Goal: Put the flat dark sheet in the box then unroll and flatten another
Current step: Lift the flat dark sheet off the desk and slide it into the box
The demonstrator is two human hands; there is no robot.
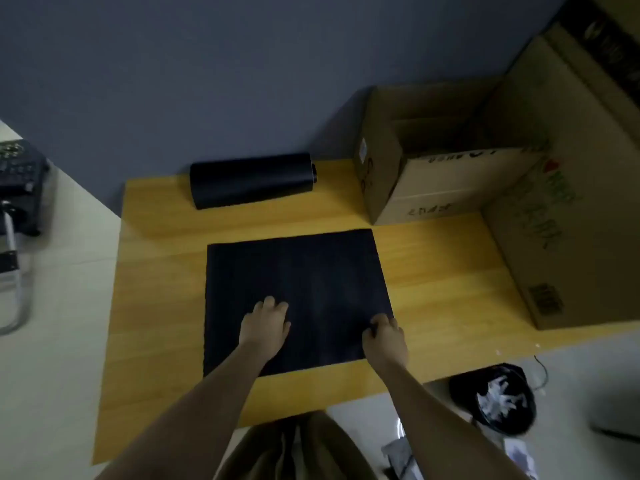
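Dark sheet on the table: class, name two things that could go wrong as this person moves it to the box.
1. The right hand pinches only the near right edge of the dark sheet, while the left hand rests flat on top; lifted like this, it may sag or fold.
2. The open box looks narrower than the sheet, so it might buckle going in.

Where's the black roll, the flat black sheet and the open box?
black roll (251, 180), head view, middle of its side.
flat black sheet (311, 268), head view, bare centre.
open box (446, 187), head view, front wall.
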